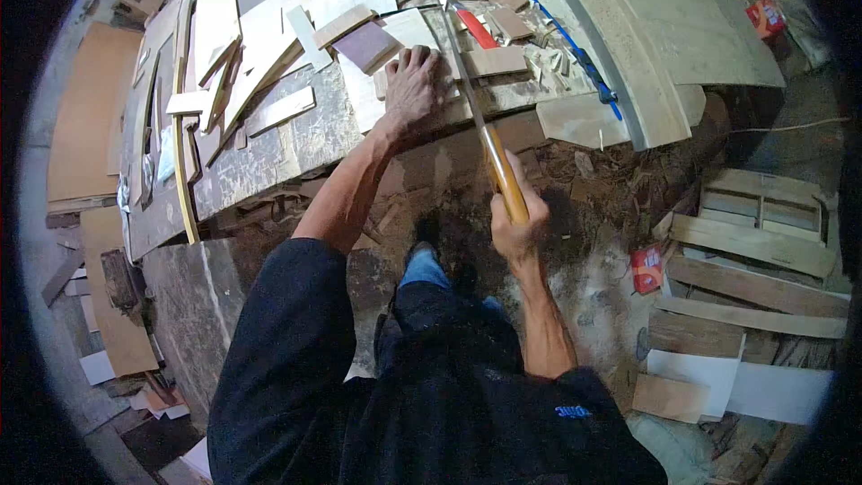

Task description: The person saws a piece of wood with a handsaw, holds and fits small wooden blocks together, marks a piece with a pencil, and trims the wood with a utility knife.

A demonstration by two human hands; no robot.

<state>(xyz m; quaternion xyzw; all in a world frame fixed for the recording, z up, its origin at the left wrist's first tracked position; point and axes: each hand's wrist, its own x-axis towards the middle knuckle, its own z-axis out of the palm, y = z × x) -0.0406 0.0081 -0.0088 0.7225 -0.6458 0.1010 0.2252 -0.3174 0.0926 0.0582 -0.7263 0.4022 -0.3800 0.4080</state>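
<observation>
My left hand lies flat, fingers spread, on a pale wooden piece near the front edge of a worn workbench. My right hand grips the yellow wooden handle of a long hand saw. Its thin blade runs up across the bench edge just right of my left hand, toward a red-handled tool. A small block lies just right of the blade.
Many wood offcuts and a purple board cover the bench. A blue-handled tool lies by a curved pale panel. Planks, white boards and a red packet lie on the dusty floor at right.
</observation>
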